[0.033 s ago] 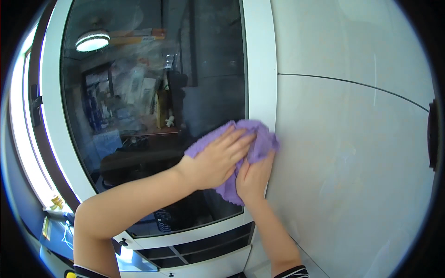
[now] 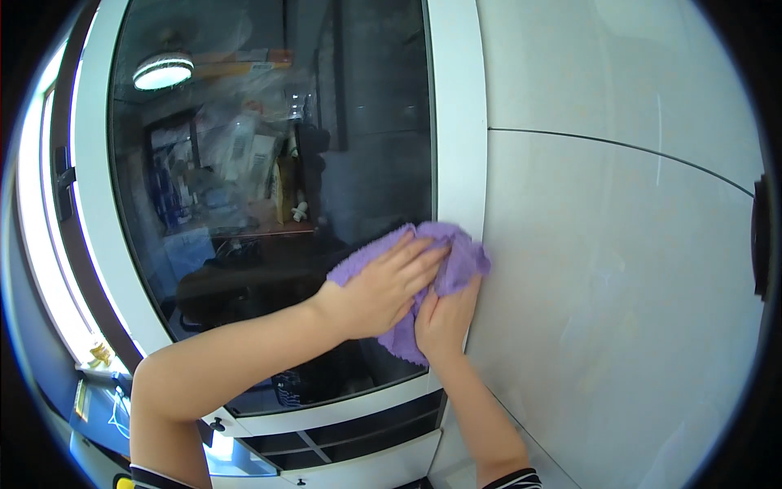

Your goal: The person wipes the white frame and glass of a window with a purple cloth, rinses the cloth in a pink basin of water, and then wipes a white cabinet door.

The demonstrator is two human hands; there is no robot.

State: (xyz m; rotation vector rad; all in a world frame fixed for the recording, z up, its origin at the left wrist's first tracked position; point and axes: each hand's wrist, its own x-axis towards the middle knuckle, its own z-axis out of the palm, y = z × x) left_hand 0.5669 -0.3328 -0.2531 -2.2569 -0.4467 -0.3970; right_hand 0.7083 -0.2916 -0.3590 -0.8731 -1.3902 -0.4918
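A purple fluffy cloth (image 2: 463, 259) is bunched against the lower right of a dark glass panel (image 2: 375, 163), reaching over its white frame (image 2: 461, 106). My left hand (image 2: 381, 287) lies across the cloth, its fingers together and pressing it to the glass. Below and to the right, my right hand (image 2: 445, 322) grips the same cloth near the frame's edge. The cloth's folds cover the right fingers, while the right thumb points up beside the left hand.
Pale wall tiles (image 2: 619, 269) with a dark seam adjoin the frame on the right. A bright window (image 2: 57, 269) with a dark handle (image 2: 63, 181) stands at left. Under the glass are a small black knob (image 2: 217, 425) and dark panes. The glass reflects a ceiling lamp and cluttered shelves.
Both hands and the cloth have shifted slightly downward along the glass and frame. The grip looks the same.
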